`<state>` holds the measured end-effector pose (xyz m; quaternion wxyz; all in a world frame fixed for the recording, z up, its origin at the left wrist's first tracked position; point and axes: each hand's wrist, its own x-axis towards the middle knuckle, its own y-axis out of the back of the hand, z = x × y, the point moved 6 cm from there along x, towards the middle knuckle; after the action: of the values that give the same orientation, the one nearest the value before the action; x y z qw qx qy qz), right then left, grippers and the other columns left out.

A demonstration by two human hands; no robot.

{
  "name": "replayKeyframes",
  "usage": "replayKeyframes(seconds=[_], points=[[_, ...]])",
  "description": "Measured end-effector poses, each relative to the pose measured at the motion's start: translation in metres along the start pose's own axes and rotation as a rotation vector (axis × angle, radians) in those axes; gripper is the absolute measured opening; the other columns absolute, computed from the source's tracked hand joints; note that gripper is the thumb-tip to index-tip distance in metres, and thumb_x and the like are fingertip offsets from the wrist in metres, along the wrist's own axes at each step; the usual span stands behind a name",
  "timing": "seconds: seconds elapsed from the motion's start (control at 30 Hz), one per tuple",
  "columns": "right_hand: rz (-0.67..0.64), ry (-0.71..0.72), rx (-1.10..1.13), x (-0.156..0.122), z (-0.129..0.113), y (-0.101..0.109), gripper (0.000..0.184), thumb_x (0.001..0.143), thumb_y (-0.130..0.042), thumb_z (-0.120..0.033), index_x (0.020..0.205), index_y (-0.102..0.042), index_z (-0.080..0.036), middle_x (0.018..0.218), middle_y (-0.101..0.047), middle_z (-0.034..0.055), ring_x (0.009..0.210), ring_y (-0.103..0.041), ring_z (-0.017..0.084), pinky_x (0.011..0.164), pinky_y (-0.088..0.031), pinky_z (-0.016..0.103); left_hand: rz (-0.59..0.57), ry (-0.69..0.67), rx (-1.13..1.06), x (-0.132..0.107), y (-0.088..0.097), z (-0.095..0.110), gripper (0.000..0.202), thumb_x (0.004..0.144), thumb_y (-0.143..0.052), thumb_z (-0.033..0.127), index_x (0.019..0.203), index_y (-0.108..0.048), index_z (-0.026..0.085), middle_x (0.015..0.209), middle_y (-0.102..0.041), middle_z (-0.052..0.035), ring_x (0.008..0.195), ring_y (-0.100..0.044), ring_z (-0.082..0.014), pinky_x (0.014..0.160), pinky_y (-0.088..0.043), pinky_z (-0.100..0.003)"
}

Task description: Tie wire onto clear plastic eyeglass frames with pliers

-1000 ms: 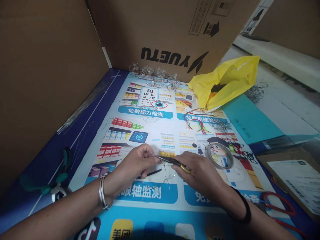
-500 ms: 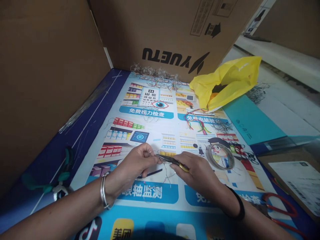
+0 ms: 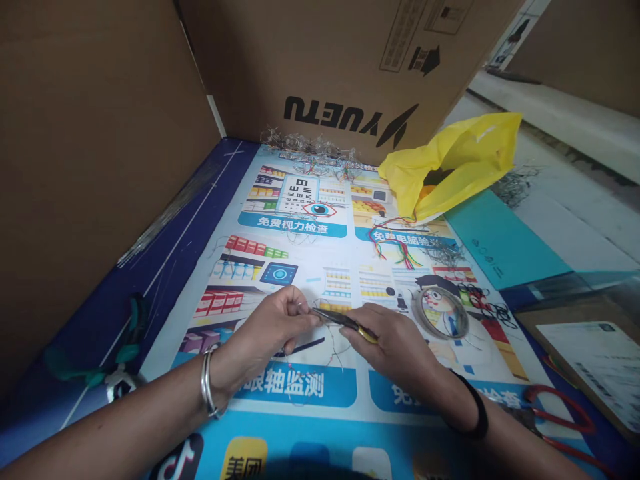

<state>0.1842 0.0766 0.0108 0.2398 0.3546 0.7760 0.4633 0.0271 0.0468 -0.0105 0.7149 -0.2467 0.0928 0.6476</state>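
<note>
My left hand (image 3: 280, 321) is closed in a pinch on a thin wire, near the middle of the printed sheet (image 3: 320, 263). My right hand (image 3: 387, 337) is wrapped round needle-nose pliers (image 3: 334, 316) with a yellow and black handle. The pliers' tips point left and meet the wire at my left fingertips. Strands of thin bent wire (image 3: 336, 350) hang below the fingers over the sheet. Whether the jaws are fully closed is too small to tell.
Green-handled pliers (image 3: 131, 340) lie left. A tape roll (image 3: 442, 312), black and red loops (image 3: 483, 303) and red-handled scissors (image 3: 563, 410) lie right. Farther back are a yellow bag (image 3: 457, 160), coloured threads (image 3: 407, 253) and tangled wire (image 3: 310, 145). Cardboard walls (image 3: 320, 60) stand behind and left.
Both hands stay almost in place. The pliers' tips have shifted very slightly at the left fingertips, and the hanging wire strands have moved a little.
</note>
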Motion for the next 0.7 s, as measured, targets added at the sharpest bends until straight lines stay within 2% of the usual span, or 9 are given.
replayKeyframes(seconds=[0.3,0.7], points=[[0.026,0.017,-0.008,-0.0006,-0.0017,0.0013,0.024,0.087,-0.047,-0.034,0.1,-0.063,-0.022,0.081,-0.062,0.0041,0.076,-0.058,0.016,0.067,-0.043,0.026,0.001,-0.034,0.022,-0.0011,-0.0002,0.0025,0.021,0.074,-0.064,0.023,0.077,-0.043,0.019,0.064,-0.045,0.0069,0.043,-0.032,-0.0029,0.035,-0.022,-0.016],[0.034,0.027,-0.025,-0.0017,-0.0049,0.0001,0.023,0.087,-0.047,-0.035,0.094,-0.063,-0.02,0.08,-0.062,0.0045,0.075,-0.057,0.017,0.065,-0.041,0.026,0.014,0.036,0.035,-0.004,-0.0037,0.0085,0.017,0.071,-0.065,0.024,0.073,-0.049,0.017,0.055,-0.044,0.0087,0.035,-0.028,-0.001,0.032,-0.018,-0.017]])
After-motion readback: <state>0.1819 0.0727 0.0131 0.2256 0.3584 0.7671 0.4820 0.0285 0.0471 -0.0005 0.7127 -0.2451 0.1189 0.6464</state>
